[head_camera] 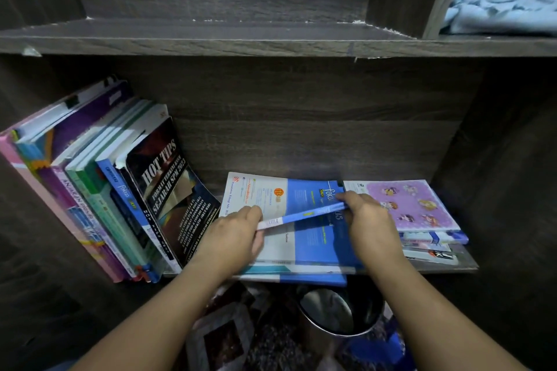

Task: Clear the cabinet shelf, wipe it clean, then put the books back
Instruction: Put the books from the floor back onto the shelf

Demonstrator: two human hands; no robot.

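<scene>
2 hands pinch thin blue-and-white paperback book point(304, 215) on edge, fingers curled on it: our left hand point(238, 235) at white end, right hand point(369, 220) at blue end, over flat blue book stack point(313, 250) on dark wooden cabinet shelf point(470, 266). We judge restocking; next, stand it against leaning paperback row point(105, 184).

The dark wood-grain cabinet shelf point(470, 266) carries books in three groups; at its left a row of books point(90, 190) stands leaning leftward, with the black HOT TIPS book point(168, 190) outermost and bowed; in the middle a blue-and-white book point(313, 247) lies flat, overhanging the front edge; above it a thin blue book point(304, 215) is held on edge, the left hand point(238, 235) pinching one end, the right hand point(370, 220) the other; at the right a purple cartoon-printed book point(416, 205) tops a flat stack; a crumpled light-blue cloth point(500, 13) lies in the upper right compartment.
</scene>
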